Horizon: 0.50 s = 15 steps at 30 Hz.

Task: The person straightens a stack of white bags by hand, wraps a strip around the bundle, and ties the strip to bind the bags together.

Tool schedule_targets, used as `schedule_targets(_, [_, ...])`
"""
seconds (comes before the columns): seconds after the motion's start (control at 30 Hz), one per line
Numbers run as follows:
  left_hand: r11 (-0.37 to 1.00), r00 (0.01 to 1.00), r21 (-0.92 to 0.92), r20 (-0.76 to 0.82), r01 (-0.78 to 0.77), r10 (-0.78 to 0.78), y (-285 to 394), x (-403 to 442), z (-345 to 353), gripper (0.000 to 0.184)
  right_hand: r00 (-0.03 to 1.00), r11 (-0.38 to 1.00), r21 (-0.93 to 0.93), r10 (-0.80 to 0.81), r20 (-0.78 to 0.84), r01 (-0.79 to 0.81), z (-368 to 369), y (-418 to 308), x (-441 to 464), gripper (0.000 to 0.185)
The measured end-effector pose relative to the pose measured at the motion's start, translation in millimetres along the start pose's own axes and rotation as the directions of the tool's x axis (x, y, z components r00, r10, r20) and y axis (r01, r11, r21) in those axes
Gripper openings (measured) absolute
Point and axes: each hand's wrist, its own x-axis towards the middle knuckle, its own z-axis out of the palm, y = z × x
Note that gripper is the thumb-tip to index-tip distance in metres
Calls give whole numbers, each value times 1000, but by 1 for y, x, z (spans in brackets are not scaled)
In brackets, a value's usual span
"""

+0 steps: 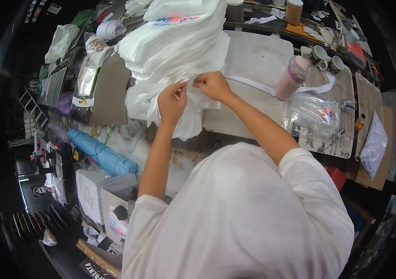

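A tall stack of thin white printed bags (174,51) lies on the table, with blue and red lettering on the top one. At its near end, my left hand (172,103) pinches the loose white material. Close beside it on the right, my right hand (212,85) pinches the same material between thumb and fingers. Both hands are at the gathered lower edges of the stack, and the white folds hang down toward me over the table edge. What exactly lies between the fingertips is too small to make out beyond white material.
On the right stand a pink bottle (293,76) and two patterned mugs (318,56). A clear plastic pack (313,113) lies nearer me, and a white strap (253,84) crosses the table. A blue wrapped roll (102,152) is at lower left; a brown board (109,90) lies left of the stack.
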Motion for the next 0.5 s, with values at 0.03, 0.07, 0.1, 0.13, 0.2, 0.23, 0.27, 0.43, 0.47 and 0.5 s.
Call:
schedule_targets(0.03, [1000, 1000, 0, 0, 1, -1, 5, -10, -2, 10, 1000, 1000, -16, 1, -3, -1, -1, -3, 1, 22])
schedule_targets(0.07, [995, 995, 0, 13, 102, -102, 11, -25, -4, 11, 1000, 1000, -31, 2, -6, -2, -2, -6, 2, 22])
schedule_targets(0.1, [979, 979, 2, 26, 202, -202, 16, -39, -6, 11, 1000, 1000, -28, 2, -6, -2, -1, -6, 4, 22])
schedule_targets(0.13, [978, 974, -13, 99, 207, -205, 9, -56, -1, 12, 1000, 999, -35, -23, -7, 23, 0, -4, 7, 22])
schedule_targets(0.2, [948, 908, 68, 274, 311, -317, -3, -83, 9, 25, 999, 998, -42, -45, -9, 44, 1, -3, 9, 22])
schedule_targets(0.23, [947, 907, 67, 274, 313, -319, -6, -89, 16, 25, 1000, 999, -46, -27, 4, 27, 1, -4, 11, 22])
schedule_targets(0.27, [940, 913, 116, 228, 320, -338, -5, -89, 22, 29, 1000, 999, -53, -11, 16, 12, 0, -5, 12, 23])
schedule_targets(0.43, [852, 811, 214, 265, 477, -521, 5, -74, 36, 40, 999, 998, -61, 14, 47, -11, 1, -7, 16, 24])
schedule_targets(0.47, [852, 812, 212, 261, 479, -522, 2, -72, 37, 40, 999, 998, -66, 19, 45, -16, 0, -8, 16, 24])
schedule_targets(0.5, [863, 817, 171, 277, 476, -505, -2, -71, 38, 39, 999, 998, -68, 18, 44, -15, -1, -9, 16, 24])
